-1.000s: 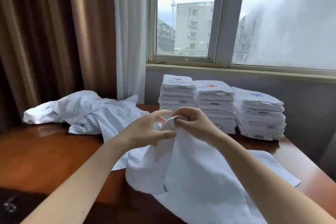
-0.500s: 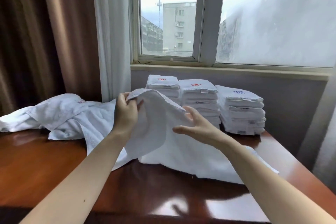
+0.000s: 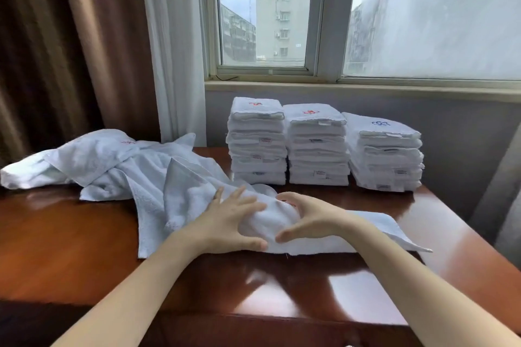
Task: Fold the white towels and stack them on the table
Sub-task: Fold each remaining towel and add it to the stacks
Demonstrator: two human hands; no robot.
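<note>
As the lifted towel (image 3: 377,229) has come down since half a second ago, this entry takes the middle stack (image 3: 317,146) as its reference point.

Item 1, towel in work: white, lying on the table (image 3: 70,248) in front of the middle stack, bunched into a soft roll between my hands, with its flat remainder running out in front of and to the right of that stack. Half a second ago one corner was raised as high as the stack tops; a second ago both hands pinched that corner together.

Item 2, left hand (image 3: 228,222): in front and left of the middle stack, fingers spread and fairly straight on top of the roll, thumb at its near edge. It no longer holds a corner aloft.

Item 3, right hand (image 3: 310,217): directly in front of the middle stack, fingers and thumb curved round the roll's right end. Half a second ago it was flat and open.

Item 4, folded towels: left stack (image 3: 256,141) and right stack (image 3: 383,152), each just beside the middle stack, unchanged.

Item 5, loose heap (image 3: 98,158): unfolded white towels, well to the left of the middle stack, unchanged; its near folds touch the towel in work.

Item 6, window (image 3: 265,17): behind and above the middle stack.
</note>
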